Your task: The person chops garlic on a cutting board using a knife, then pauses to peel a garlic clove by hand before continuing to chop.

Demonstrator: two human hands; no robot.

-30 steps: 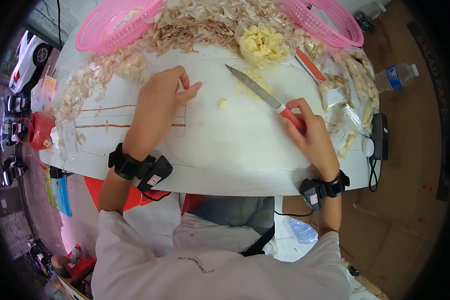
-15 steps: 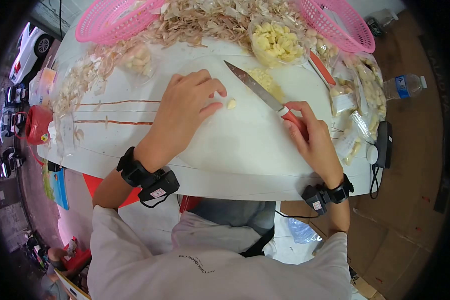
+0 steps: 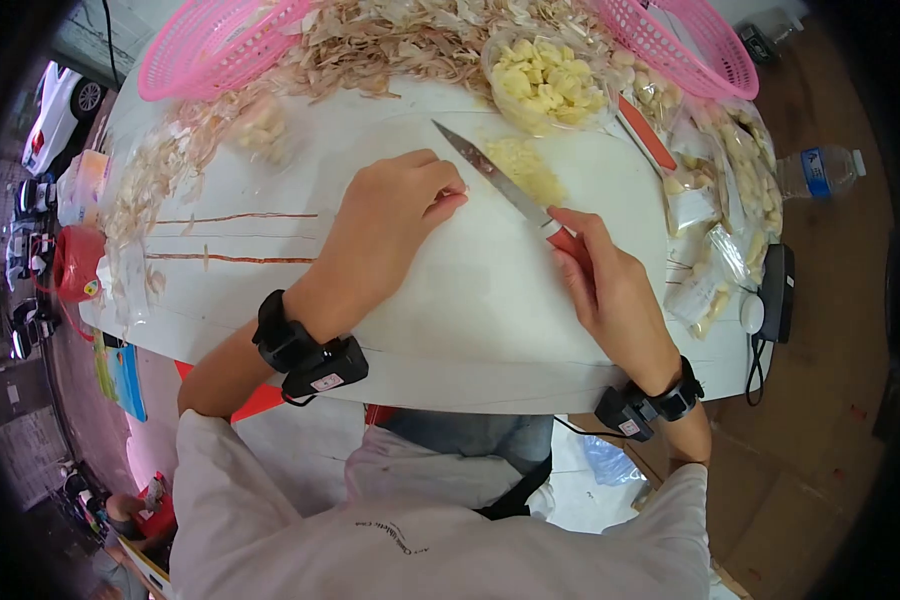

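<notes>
My left hand (image 3: 390,220) is closed in a pinch over the white cutting board (image 3: 490,300). Its thumb and fingertips are pressed on a small garlic clove, mostly hidden by the fingers. In my right hand (image 3: 615,285) is a knife (image 3: 498,178) with a red handle, gripped with the blade angled up and to the left, its tip near the left fingertips' far side. Beside the blade lies a pile of chopped garlic (image 3: 532,172). Beyond that stands a clear container of peeled garlic cloves (image 3: 545,85).
Garlic skins (image 3: 390,50) are heaped along the far side between two pink baskets (image 3: 220,60) (image 3: 705,50). At right lie a second red-handled knife (image 3: 646,132), bags of garlic (image 3: 735,185) and a water bottle (image 3: 820,172). A red container (image 3: 78,262) sits at left.
My left thumb and fingers have closed on the garlic clove that lay on the board. The knife stays in my right hand, shifted slightly left and toward me.
</notes>
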